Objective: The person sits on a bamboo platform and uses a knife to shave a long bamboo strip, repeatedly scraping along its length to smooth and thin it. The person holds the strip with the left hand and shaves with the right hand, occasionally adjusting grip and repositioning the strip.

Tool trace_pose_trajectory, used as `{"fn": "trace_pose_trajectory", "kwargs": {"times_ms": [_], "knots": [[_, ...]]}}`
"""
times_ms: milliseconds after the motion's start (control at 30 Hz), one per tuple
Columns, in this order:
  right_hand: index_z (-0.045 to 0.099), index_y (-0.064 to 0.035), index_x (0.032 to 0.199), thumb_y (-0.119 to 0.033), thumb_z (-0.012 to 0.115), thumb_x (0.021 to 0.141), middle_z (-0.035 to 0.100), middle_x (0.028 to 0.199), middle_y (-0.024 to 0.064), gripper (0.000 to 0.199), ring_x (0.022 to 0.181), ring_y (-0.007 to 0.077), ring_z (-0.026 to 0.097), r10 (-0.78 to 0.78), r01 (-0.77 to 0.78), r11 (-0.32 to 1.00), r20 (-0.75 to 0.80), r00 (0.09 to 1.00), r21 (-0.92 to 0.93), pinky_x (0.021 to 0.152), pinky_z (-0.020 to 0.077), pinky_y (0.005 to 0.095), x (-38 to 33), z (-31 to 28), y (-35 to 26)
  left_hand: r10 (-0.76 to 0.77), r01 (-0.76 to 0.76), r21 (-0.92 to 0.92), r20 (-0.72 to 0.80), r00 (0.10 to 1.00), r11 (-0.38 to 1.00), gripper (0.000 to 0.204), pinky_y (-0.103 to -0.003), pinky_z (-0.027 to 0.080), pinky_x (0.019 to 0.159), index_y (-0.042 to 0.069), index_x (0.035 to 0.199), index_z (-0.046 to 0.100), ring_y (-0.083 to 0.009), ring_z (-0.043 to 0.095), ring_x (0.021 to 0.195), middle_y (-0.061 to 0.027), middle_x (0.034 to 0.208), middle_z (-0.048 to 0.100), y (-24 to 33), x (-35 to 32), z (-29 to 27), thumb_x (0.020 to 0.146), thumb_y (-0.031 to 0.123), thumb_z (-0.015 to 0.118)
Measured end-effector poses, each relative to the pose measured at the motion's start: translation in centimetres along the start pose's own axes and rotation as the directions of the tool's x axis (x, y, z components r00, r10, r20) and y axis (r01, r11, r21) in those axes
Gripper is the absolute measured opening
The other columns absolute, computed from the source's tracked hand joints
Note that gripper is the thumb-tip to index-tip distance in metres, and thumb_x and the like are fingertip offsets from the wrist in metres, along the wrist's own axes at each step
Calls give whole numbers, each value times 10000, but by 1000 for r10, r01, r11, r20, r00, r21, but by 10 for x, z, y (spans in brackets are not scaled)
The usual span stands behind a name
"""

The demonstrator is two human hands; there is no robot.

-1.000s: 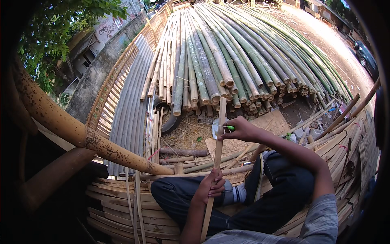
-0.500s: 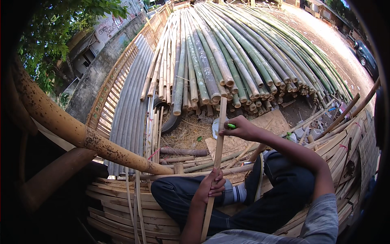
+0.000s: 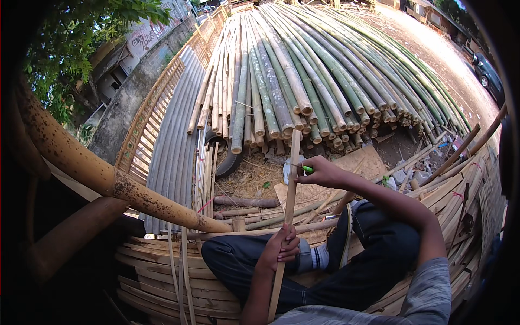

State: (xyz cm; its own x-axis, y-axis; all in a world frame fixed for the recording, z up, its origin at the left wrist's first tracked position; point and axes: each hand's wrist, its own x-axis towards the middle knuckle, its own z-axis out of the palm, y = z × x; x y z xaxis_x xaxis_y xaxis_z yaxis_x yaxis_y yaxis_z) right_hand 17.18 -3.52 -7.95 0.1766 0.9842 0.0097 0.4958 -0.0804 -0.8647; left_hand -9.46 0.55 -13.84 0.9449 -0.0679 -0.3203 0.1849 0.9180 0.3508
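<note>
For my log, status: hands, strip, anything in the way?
Left hand gripping strip. Right hand holding green object near its upper end. Bamboo poles beyond, not visibly blocking.

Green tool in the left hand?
No, the green tool is in the right hand, while the left hand grips the strip lower down.

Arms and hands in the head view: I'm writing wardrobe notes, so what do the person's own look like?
The right arm is bare below a short, streaky grey sleeve. The left forearm is bare where visible; its sleeve cannot be made out. Neither the left hand nor the right hand wears a glove.
</note>
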Motion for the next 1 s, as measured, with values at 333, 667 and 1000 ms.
{"fn": "trace_pose_trajectory", "kwargs": {"times_ms": [333,667,1000], "knots": [[696,-13,816,-299,755,804,520,586,20,292,527,103,468,221,-219,959,7,975,182,494,349,289,2,14,0,14,-12,42,-46,999,999,462,-168,172,288,128,762,369,-33,204,352,43,513,265,2,-1,1,989,531,360],[631,-40,804,-246,734,826,408,518,-57,231,414,45,350,316,-313,832,72,946,458,389,223,244,2,23,2,47,-35,114,-108,993,993,452,-170,174,288,130,766,367,-33,202,354,41,516,264,3,-1,2,991,522,371],[609,-35,812,-214,701,839,408,518,-49,202,404,55,351,288,-296,797,100,952,526,377,240,247,2,25,7,67,-43,169,-140,988,985,451,-176,185,282,132,777,348,-34,209,343,39,518,265,1,1,1,986,531,377]]}}
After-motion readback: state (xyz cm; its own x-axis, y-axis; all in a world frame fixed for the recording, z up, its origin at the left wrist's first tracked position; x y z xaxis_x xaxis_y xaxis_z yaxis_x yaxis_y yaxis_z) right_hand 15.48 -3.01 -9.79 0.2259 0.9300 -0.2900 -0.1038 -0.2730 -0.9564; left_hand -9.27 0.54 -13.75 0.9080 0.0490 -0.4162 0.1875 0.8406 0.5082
